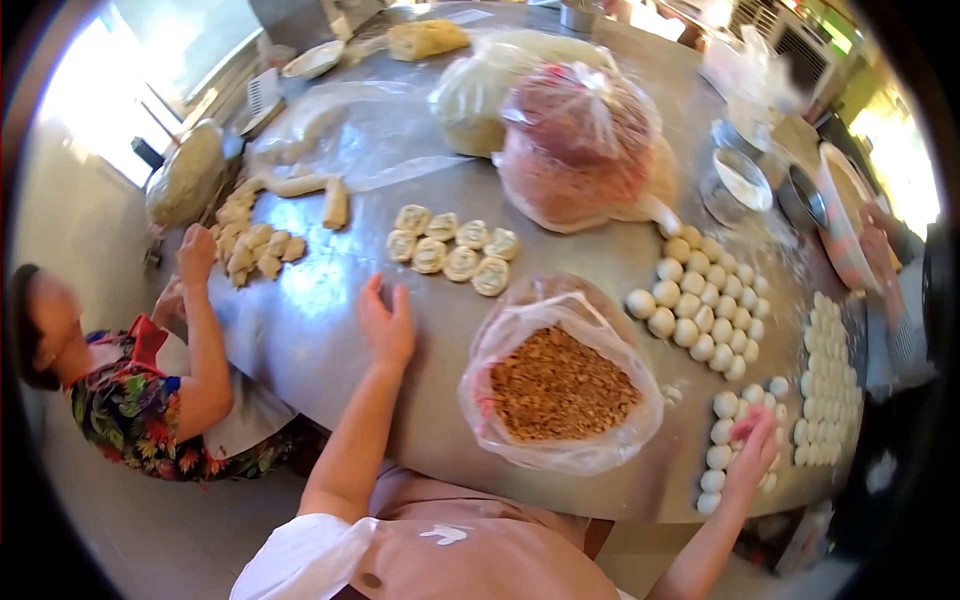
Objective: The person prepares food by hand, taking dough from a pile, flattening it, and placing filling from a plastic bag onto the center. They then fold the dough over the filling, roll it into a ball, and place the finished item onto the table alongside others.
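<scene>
My left hand (pixel 387 322) rests over the metal table with its fingers stretched out and apart, holding nothing. Just beyond it sit several flattened, filled dough pieces (pixel 461 263) in two short rows. My right hand (pixel 757 447) is over a group of white dough balls (pixel 717 456) at the right; its fingertips are blurred, and whether they grip a ball does not show. Between my hands stands an open plastic bag (pixel 640 430) with brown crumbly filling (pixel 560 385). Beyond it on the right lies another group of round dough balls (pixel 697 305).
Large plastic bags of pink filling (pixel 575 150) and pale filling (pixel 470 100) stand at the back. At left, a co-worker (pixel 150 400) handles dough pieces (pixel 255 245). More dough balls (pixel 828 380) line the right edge, near another person's arm (pixel 880 245) and a large bowl (pixel 845 230).
</scene>
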A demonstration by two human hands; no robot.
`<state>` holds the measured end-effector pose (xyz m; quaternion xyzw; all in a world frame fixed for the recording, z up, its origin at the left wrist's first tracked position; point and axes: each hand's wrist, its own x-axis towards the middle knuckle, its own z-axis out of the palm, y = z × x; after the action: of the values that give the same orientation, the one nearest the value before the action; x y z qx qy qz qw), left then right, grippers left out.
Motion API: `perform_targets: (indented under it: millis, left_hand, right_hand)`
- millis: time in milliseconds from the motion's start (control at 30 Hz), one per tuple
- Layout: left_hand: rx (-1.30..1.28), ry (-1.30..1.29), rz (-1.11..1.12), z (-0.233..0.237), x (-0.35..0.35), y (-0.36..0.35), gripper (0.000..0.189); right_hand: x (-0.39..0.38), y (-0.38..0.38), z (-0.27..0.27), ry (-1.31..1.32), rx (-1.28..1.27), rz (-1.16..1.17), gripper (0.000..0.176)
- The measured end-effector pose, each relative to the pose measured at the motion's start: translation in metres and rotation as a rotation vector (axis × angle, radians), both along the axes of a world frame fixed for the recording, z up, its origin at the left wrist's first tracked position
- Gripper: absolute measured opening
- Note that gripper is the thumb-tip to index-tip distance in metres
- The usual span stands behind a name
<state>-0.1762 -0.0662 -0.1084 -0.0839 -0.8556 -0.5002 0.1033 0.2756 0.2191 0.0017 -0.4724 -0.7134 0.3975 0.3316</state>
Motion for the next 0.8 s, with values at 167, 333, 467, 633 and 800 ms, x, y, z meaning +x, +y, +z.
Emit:
perform_targets:
  millis: [167, 333, 467, 633, 800]
  left_hand:
    - [-0.233, 0.134, 0.067, -0.024, -0.029, 0.006, 0.051]
    - [-0.470, 0.163, 0.029, -0.022, -0.090, 0.009, 0.053]
    - [-0.400, 0.123, -0.038, -0.008, -0.094, 0.021, 0.046]
    - [-0.055, 0.019, -0.157, -0.015, -0.091, 0.022, 0.038]
    - [0.130, 0.051, -0.169, -0.024, -0.090, 0.018, 0.034]
  right_hand:
    - [-0.037, -0.056, -0.063, 0.116, -0.319, -0.199, 0.032]
    - [-0.057, -0.072, -0.087, -0.088, 0.144, -0.205, 0.022]
    - [-0.067, -0.073, -0.075, -0.073, 0.250, -0.237, 0.022]
    - [-0.071, -0.077, -0.068, -0.166, 0.304, -0.217, 0.020]
    - [-0.071, -0.076, -0.070, -0.186, 0.327, -0.211, 0.019]
